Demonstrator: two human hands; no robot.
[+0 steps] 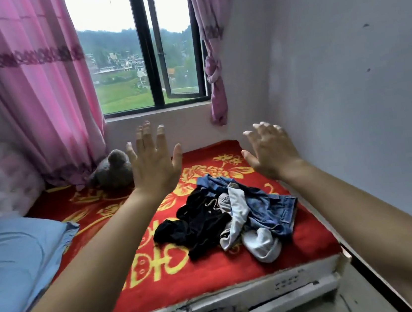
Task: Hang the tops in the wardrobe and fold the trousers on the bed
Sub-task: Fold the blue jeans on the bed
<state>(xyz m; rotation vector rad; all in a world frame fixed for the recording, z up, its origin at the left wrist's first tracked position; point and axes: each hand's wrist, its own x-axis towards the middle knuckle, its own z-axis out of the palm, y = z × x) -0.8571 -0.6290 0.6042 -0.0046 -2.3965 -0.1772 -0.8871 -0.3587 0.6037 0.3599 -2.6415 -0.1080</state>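
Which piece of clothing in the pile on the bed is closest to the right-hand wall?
The blue denim garment. It lies on the wall side of the pile, while the black garment sits on the pillow side and the white-grey one lies between them, nearer the foot of the bed.

crumpled heap of clothes (229,217) on the red bed (214,274): black garment, grey-white piece, blue denim
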